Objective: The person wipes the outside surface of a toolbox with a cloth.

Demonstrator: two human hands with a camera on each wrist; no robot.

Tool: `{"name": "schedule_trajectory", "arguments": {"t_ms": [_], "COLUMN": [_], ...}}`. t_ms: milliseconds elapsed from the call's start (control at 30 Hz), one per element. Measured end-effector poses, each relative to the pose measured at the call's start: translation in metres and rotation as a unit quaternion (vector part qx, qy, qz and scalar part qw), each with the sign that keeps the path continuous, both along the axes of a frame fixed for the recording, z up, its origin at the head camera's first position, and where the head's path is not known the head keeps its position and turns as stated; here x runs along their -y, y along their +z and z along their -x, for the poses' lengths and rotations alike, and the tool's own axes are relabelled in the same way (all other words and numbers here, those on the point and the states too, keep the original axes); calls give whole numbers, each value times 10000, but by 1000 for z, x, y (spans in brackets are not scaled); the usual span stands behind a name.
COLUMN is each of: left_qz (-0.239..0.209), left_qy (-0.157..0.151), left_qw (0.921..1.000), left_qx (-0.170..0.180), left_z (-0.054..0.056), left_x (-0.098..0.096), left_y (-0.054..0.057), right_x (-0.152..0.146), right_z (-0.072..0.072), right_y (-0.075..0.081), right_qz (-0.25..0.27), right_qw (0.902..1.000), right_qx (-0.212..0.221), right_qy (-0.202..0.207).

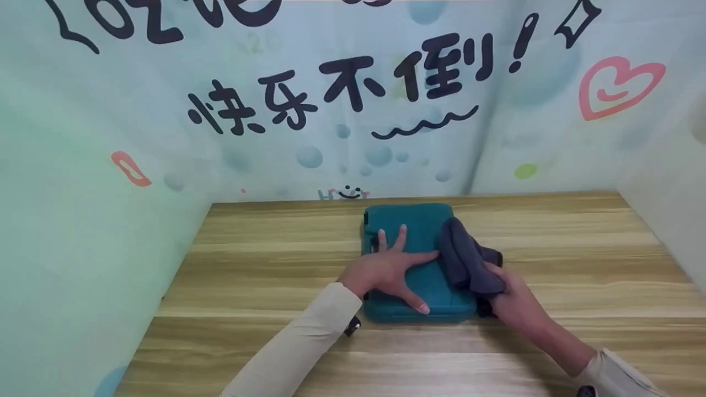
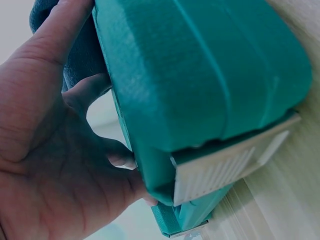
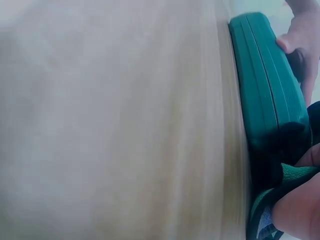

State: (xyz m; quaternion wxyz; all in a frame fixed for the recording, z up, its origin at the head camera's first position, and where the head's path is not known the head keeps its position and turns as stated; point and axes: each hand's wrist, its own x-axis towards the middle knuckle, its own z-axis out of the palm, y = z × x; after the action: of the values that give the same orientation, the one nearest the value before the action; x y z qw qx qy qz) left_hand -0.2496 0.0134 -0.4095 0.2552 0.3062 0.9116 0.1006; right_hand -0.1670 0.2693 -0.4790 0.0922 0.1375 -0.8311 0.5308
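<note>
A teal hard case (image 1: 424, 220) lies flat on the table, its latches along the left side; one pale latch (image 2: 230, 167) shows in the left wrist view. My left hand (image 1: 386, 270) rests on the lid with fingers and thumb spread wide. A bunched dark blue-grey cloth (image 1: 469, 259) lies over the case's right edge. Its lower right part is gripped by my right hand (image 1: 515, 298). The tip of a left finger reaches the cloth's left border. In the right wrist view, folds of cloth cover the near end of the case (image 3: 257, 75).
The wood-grain table (image 1: 265, 259) extends on both sides of the case. Behind it hangs a pale printed backdrop (image 1: 309, 182) with dark lettering, and more of this sheeting stands along the left side. A pale wall (image 1: 673, 182) borders the right.
</note>
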Motion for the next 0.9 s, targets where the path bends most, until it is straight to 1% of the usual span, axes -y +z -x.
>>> {"name": "schedule_trajectory", "arguments": {"t_ms": [100,233,300,433,533,633,700,767,833,900], "left_qz": [22,30,33,80,84,79,92,114,135,156], "left_qy": [5,34,34,42,48,43,45,64,91,120], "left_qw": [10000,10000,10000,10000,10000,10000,9999,9999,9998,9998], "left_qx": [-1,12,11,1,0,23,34,45,63,69], "left_z": [0,0,1,1,1,1,1,1,0,0], "left_x": [-1,-1,-1,-1,-2,-1,-2,-2,-2,-2], "left_y": [0,-1,0,0,1,2,2,2,3,3], "right_x": [1,0,0,-2,-2,-1,0,1,1,1], "right_z": [-7,-12,-12,-8,-2,7,13,19,27,35], "right_y": [-1,0,1,2,2,3,4,6,8,9], "right_qz": [124,258,386,472,462,377,295,98,54,95], "right_qw": [9995,9969,9944,9920,9936,9950,9947,9945,9936,9930], "right_qx": [287,728,977,1171,1030,926,968,982,1055,1116], "right_qy": [-86,-138,-137,-69,27,-56,-204,-362,-408,-369]}}
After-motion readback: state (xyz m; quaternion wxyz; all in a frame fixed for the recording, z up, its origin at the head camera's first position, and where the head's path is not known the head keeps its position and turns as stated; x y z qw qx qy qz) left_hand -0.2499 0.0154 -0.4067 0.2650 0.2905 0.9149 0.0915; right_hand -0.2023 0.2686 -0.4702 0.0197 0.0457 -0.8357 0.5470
